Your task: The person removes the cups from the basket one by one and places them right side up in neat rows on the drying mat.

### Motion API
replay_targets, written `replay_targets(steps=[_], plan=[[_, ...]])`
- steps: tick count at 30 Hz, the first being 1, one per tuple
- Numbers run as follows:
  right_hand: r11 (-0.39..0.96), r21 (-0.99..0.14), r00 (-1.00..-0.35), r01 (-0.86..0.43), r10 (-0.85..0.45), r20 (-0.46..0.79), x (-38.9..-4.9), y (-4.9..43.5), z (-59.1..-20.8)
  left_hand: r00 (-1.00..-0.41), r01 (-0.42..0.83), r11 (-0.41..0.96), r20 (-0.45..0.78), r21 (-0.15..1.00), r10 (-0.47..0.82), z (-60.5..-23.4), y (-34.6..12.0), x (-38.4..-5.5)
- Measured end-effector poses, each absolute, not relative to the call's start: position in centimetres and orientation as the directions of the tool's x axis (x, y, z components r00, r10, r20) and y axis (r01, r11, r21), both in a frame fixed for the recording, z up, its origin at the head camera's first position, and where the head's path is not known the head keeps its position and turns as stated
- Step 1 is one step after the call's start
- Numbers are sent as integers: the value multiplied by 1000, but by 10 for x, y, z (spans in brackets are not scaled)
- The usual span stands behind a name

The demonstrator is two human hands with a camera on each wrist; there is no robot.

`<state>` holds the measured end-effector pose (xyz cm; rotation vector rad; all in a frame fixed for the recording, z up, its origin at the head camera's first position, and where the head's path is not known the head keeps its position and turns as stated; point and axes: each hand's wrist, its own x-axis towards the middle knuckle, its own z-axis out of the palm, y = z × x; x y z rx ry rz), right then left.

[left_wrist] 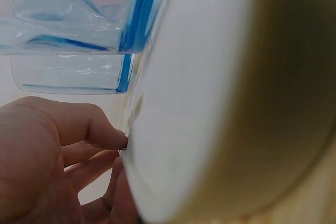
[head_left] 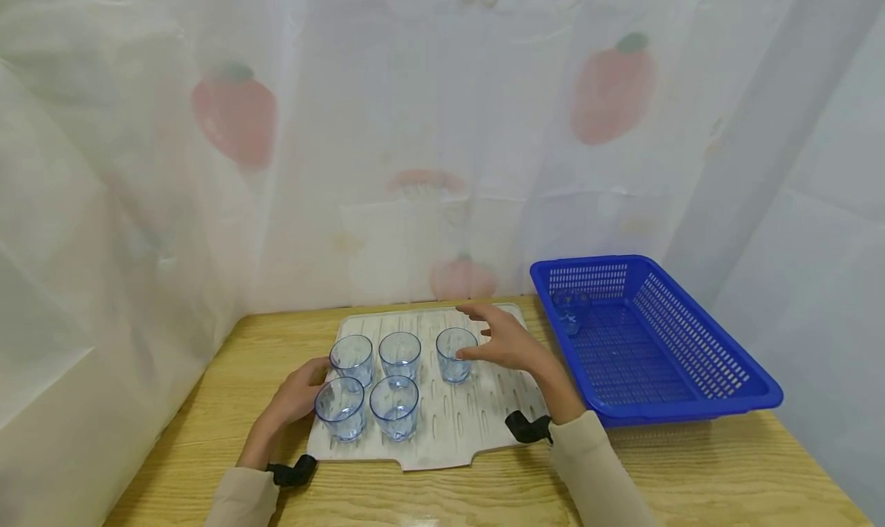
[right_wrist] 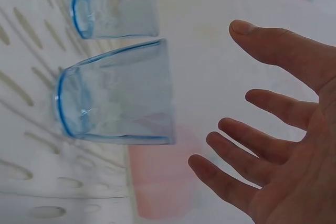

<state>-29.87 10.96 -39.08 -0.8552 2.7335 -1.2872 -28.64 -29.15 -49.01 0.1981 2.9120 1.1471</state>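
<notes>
My left hand [head_left: 297, 395] is at the left edge of a white grooved draining board [head_left: 442, 439]. In the left wrist view its thumb and fingers pinch the board's edge [left_wrist: 157, 145], close beside clear blue-tinted glasses [left_wrist: 73, 72]. My right hand [head_left: 510, 343] hovers over the board's right half, fingers spread and holding nothing. Just left of it stands a single glass [head_left: 453, 367], upright; the right wrist view shows a gap between the fingers and that glass [right_wrist: 115, 98]. Several more glasses [head_left: 396, 412] stand upright on the board's left half.
A blue plastic basket [head_left: 691, 408] with slotted walls stands to the right of the board. Another glass [head_left: 570, 312] is inside at its left end. A wooden table [head_left: 387, 504] lies beneath everything, with printed plastic curtains [head_left: 429, 243] behind and at both sides.
</notes>
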Motion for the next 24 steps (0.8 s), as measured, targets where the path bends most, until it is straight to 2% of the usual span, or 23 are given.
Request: replay_targets(steps=[7,19,24], plan=[[499,-679,-824,-538,-482,299,-289,111,-375,-992,118,733,41,670,122,-490,-292,-287],[376,-673,-753,-637,-490,439,-265,113,-346,-992,119,735,41,668,123,-491,-292,-286],[378,-661,-747,-648,-485,455,-258,114,-338,-990,128,728,47,674,131,-491,-292,-287]])
